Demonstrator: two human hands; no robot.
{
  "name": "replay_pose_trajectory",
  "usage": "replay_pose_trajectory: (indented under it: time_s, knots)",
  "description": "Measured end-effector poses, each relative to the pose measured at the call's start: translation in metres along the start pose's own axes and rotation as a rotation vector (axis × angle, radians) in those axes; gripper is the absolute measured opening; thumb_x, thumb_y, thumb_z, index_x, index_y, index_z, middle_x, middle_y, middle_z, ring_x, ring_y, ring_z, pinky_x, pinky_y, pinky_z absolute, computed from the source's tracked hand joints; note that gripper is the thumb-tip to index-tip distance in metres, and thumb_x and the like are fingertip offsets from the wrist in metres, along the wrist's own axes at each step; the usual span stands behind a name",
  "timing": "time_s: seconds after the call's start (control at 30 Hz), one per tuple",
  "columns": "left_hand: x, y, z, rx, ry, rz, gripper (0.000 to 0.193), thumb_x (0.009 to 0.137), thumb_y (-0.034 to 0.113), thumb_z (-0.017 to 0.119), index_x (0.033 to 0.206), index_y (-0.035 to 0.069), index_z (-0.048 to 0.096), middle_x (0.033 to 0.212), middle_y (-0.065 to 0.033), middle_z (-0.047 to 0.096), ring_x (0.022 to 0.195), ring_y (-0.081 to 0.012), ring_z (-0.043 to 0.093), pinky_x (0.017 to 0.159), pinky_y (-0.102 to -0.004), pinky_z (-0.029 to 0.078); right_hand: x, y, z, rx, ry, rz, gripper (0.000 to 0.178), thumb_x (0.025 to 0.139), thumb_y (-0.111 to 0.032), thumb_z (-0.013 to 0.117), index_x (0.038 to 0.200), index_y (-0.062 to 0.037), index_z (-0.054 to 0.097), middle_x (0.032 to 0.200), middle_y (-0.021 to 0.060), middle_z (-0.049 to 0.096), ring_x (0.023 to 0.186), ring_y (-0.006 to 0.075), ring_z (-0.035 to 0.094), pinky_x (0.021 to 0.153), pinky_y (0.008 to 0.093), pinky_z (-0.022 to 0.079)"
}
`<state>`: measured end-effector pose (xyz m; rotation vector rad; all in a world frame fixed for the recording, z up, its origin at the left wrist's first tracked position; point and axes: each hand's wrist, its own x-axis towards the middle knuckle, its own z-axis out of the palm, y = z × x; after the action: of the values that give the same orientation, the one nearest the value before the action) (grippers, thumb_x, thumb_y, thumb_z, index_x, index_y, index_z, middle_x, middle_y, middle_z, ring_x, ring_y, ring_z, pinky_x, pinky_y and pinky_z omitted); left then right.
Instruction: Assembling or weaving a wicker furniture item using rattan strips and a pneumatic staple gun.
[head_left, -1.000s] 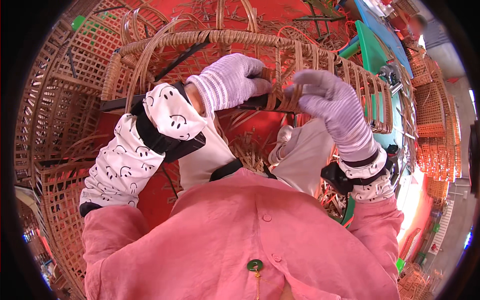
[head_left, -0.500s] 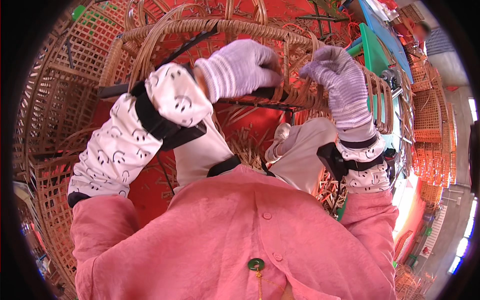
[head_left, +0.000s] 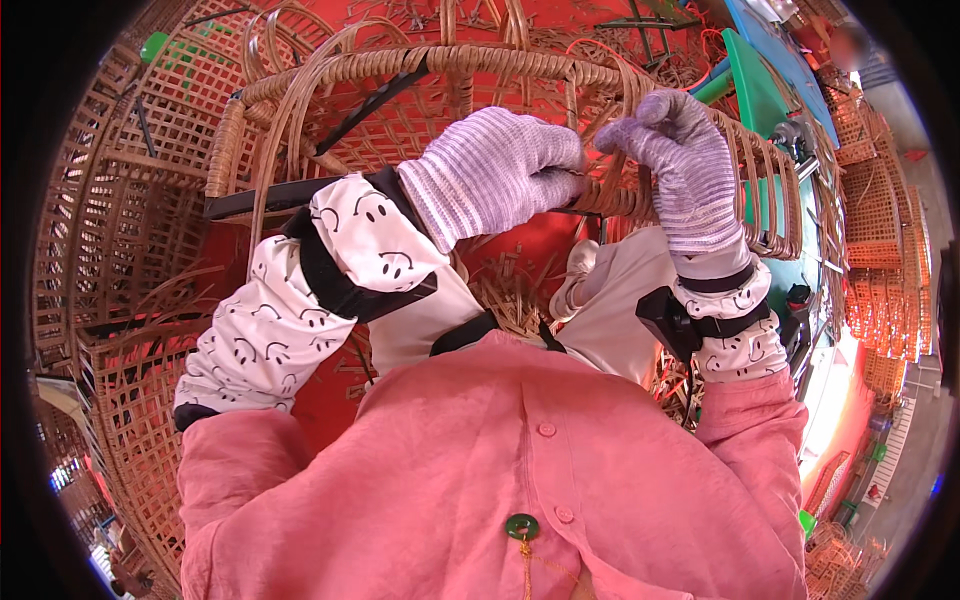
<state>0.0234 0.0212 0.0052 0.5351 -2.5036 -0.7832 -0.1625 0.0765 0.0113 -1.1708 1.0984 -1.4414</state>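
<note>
In front of me is a rattan-woven frame (head_left: 430, 62), its long curved rail wrapped in cane, with a dark bar (head_left: 270, 196) along its near side. My left hand (head_left: 500, 172), in a striped lilac glove, has its fingers pinched together just over the near rail; whatever lies between them is hidden. My right hand (head_left: 690, 165), gloved alike, pinches by the frame's right corner, where rattan strips (head_left: 630, 92) come down to its fingers. The two hands' fingertips are close but apart. Loose rattan strands (head_left: 285, 130) loop over the left end of the frame.
Woven rattan panels (head_left: 130, 210) stand along my left. On the right are a green board (head_left: 752, 85), a blue tabletop (head_left: 785, 65) and stacked woven baskets (head_left: 872, 220). Cane scraps (head_left: 515, 290) litter the red floor around my feet. A person (head_left: 850, 45) is at the far right.
My left hand has moved a little right and nearer to me, its fingers drawing together close to the right hand. My right hand stays by the corner. The view has shifted slightly.
</note>
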Motion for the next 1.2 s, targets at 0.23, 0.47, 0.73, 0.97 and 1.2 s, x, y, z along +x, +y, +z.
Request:
replay_pose_trajectory:
  time_s: [0.23,0.47,0.73,0.97,1.2]
  knots:
    - [-0.014,-0.003,0.002,0.012,0.0,0.161,0.018,0.072,0.015,0.065,0.086,0.005,0.064,0.085,-0.0105,0.063,0.077,-0.0281,0.06,0.066,-0.0336,0.049,-0.007,-0.002,-0.002,-0.003,0.066,0.009,0.015,0.078,0.009,0.055,0.084,-0.0027,0.047,0.075,0.0062,0.053,0.072,0.0206,0.062,0.067,0.0286,0.049]
    - [-0.019,0.006,0.007,0.142,0.044,0.174,0.02,0.073,0.013,0.064,0.09,0.005,0.063,0.085,-0.0107,0.062,0.077,-0.0283,0.06,0.065,-0.0346,0.049,-0.001,-0.01,-0.006,-1.033,-0.163,-0.29,0.01,0.083,-0.008,0.056,0.087,-0.0022,0.062,0.082,0.0054,0.066,0.071,0.0133,0.061,0.064,0.027,0.05]
    - [-0.02,0.003,0.007,0.102,0.049,0.16,0.018,0.072,0.012,0.065,0.089,0.005,0.063,0.084,-0.0109,0.063,0.077,-0.0283,0.06,0.065,-0.0349,0.049,-0.03,-0.039,0.0,-0.387,-0.17,0.156,0.061,0.072,0.0,0.065,0.126,0.003,0.037,0.081,0.0087,0.063,0.068,0.0134,0.059,0.061,0.0241,0.05]
    - [-0.022,0.009,0.009,0.078,0.032,0.154,0.016,0.071,0.01,0.066,0.086,0.004,0.062,0.083,-0.0107,0.062,0.077,-0.0288,0.06,0.065,-0.0346,0.049,-0.043,-0.047,0.008,-0.4,-0.207,0.583,0.019,0.073,-0.007,0.067,0.086,0.0017,0.056,0.068,0.0048,0.059,0.047,0.0083,0.051,0.04,0.0216,0.04]
    - [-0.021,0.012,0.001,0.02,0.047,0.044,0.018,0.073,0.015,0.065,0.087,0.005,0.063,0.083,-0.0115,0.062,0.077,-0.0293,0.06,0.066,-0.0349,0.048,-0.048,-0.032,0.004,-0.446,0.034,0.408,0.016,0.078,-0.01,0.064,0.07,-0.0024,0.052,0.052,0.0028,0.052,0.04,0.0079,0.048,0.036,0.0212,0.038]
